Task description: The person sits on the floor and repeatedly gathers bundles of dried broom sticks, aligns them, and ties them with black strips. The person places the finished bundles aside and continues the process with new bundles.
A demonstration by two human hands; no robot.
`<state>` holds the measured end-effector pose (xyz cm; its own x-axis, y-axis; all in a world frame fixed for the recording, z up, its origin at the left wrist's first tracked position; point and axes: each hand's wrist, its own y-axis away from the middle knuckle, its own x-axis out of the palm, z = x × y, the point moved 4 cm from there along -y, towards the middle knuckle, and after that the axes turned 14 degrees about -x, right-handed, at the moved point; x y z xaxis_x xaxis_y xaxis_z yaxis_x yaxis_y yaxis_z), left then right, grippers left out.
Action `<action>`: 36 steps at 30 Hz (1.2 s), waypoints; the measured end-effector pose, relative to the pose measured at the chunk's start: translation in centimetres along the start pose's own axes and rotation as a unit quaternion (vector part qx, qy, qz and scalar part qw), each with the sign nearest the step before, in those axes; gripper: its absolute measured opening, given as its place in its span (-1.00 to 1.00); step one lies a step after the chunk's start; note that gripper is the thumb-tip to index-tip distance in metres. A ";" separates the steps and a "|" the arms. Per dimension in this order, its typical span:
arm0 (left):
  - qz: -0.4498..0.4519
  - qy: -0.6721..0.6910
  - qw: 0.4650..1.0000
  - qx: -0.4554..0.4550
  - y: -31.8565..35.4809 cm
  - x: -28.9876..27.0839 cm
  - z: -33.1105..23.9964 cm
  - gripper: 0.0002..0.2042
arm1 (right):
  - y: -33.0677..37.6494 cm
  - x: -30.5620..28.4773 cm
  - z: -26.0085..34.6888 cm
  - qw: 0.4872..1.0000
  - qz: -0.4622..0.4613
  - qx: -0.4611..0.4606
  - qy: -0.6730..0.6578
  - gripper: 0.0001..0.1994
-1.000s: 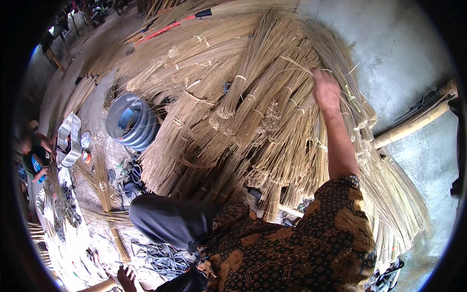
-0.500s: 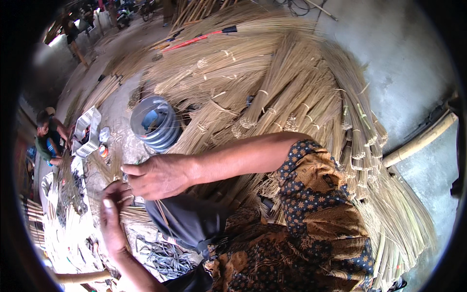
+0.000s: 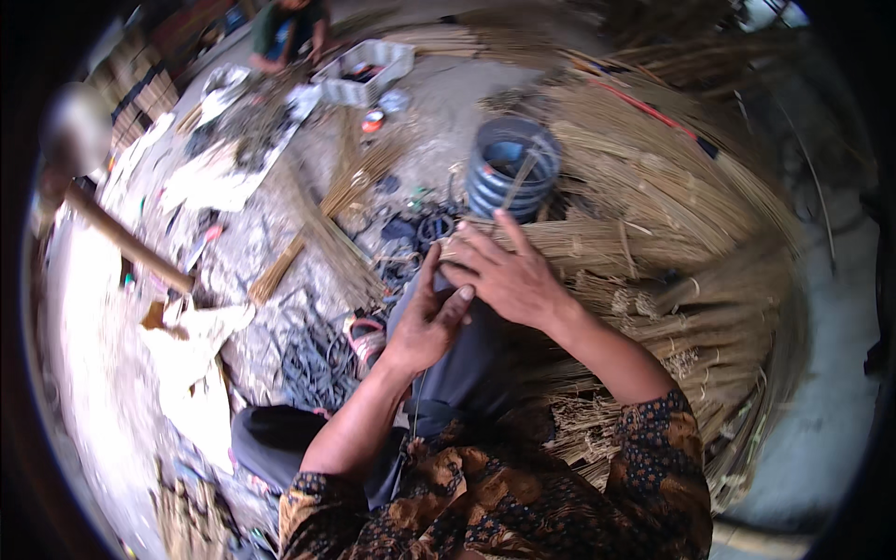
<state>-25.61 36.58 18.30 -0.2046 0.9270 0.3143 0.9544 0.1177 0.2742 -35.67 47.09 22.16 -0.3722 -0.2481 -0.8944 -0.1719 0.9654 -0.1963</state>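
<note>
Both of my hands meet above my dark-trousered knee. My left hand is closed, with thumb and fingers drawn toward each other. A thin strand hangs below it toward my lap. From the right, my right hand reaches in, its back showing. Two of its fingers stick out apart, while the others curl in against the left fingertips. What lies between the fingers is too small and blurred to name. Just beyond stands a ribbed blue-grey bucket, with thin straws crossing its front.
Tied straw bundles are heaped to the right, with a red rod on top. Loose straw bundles and dark strips lie to the left. A white crate and a co-worker are farther back. A wooden pole juts in at left.
The view has swung left, so bucket, crate and co-worker now appear farther right. My hands remain together; the right forearm has turned from level to slanting up from the lower right.
</note>
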 end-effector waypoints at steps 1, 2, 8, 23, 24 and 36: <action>-0.007 -0.017 1.000 0.024 0.1 -0.4 -0.2 -0.14 | -0.1 0.0 0.1 1.000 -0.011 0.012 -0.010 -0.59; -0.021 -0.035 0.999 0.012 0.1 -0.8 -0.1 -0.16 | -0.1 0.0 0.4 0.999 -0.032 0.028 -0.016 -0.55; -0.114 0.127 0.985 0.004 -0.1 -8.2 -4.2 -0.66 | -0.9 1.2 4.3 0.844 -0.286 0.278 -0.359 -0.37; -0.173 0.330 0.912 0.174 2.9 -14.9 -6.8 -0.62 | -3.3 5.9 13.8 0.573 -0.301 0.370 -0.667 -0.78; -0.170 0.329 0.917 0.152 2.6 -14.0 -5.6 -0.62 | -4.2 5.8 13.3 0.571 -0.316 0.358 -0.668 -0.78; -0.132 0.288 0.939 0.137 0.3 -8.8 2.1 -0.69 | -11.4 6.9 11.3 0.496 -0.422 0.406 -0.642 -0.39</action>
<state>-23.05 29.17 13.72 -0.4502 0.5163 0.7285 0.8580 0.4761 0.1928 -25.98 35.25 13.66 0.4958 -0.8383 0.2269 0.8449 0.4051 -0.3493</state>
